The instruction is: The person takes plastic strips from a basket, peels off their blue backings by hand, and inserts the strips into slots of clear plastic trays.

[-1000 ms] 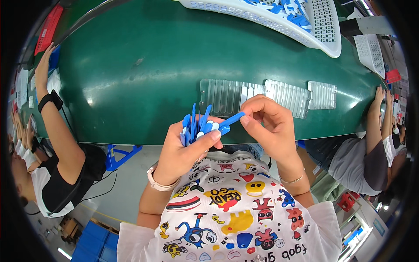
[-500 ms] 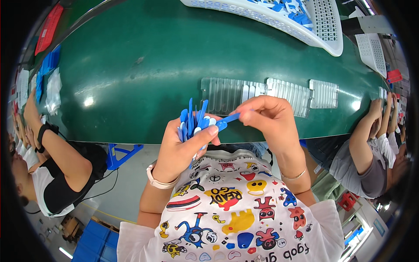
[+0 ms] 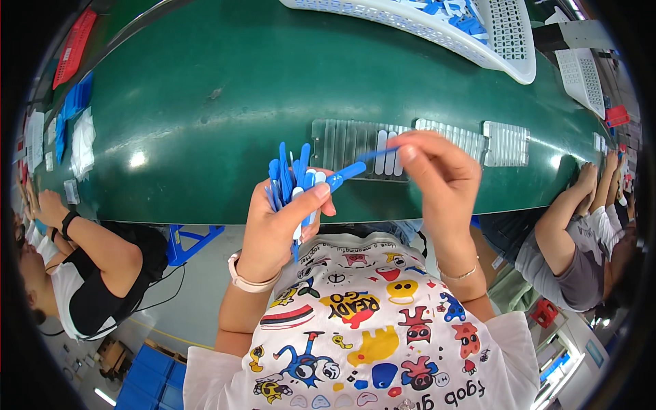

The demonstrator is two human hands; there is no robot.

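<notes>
My left hand (image 3: 279, 222) is closed around a bunch of slim blue and white plastic sticks with rounded ends (image 3: 301, 162), which fan out above the thumb. One blue stick (image 3: 348, 172) in that bunch points to the right. A single blue stick (image 3: 378, 152), slightly blurred, is pinched between the thumb and fingers of my right hand (image 3: 444, 174). It hovers over a clear ribbed tray (image 3: 335, 142) on the table. White sticks (image 3: 390, 147) lie side by side in slots toward the tray's right end, partly behind my right fingers.
Two more clear ribbed trays (image 3: 459, 139) (image 3: 507, 143) continue to the right on the green table (image 3: 225, 137). A white perforated basket (image 3: 509, 41) with blue and white pieces stands at the back. Other people (image 3: 102, 253) sit at both sides; plastic bags (image 3: 83, 145) lie far left.
My right hand has drawn a blue stick away from the bunch and moved slightly right and up with it, over the tray. The left hand has shifted a little left.
</notes>
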